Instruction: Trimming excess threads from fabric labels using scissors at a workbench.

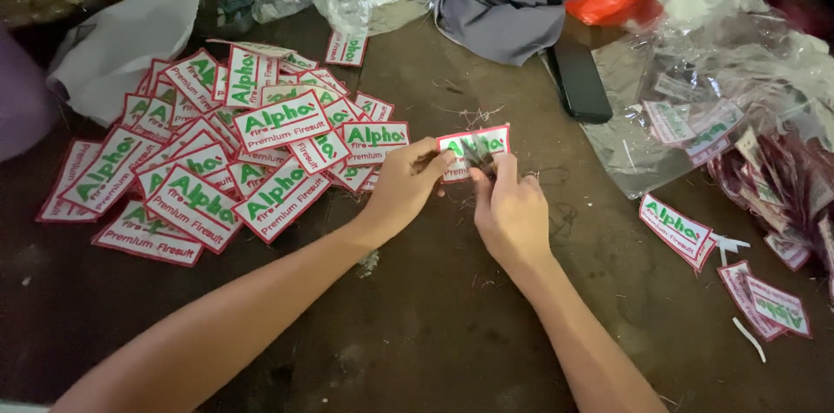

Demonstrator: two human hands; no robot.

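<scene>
over the middle of the dark table (417, 309), both hands meet on one white patch (473, 151) with a red border and green lettering. left hand (401, 187) pinches its left edge between thumb and fingers, right hand (508, 209) has its fingertips pressed together on the lower middle, picking at it. patch sits just off the tabletop. big pile of matching patches (208, 161) lies just left, a few more patches (686, 231) well off right, black phone (578, 79) further back.
</scene>
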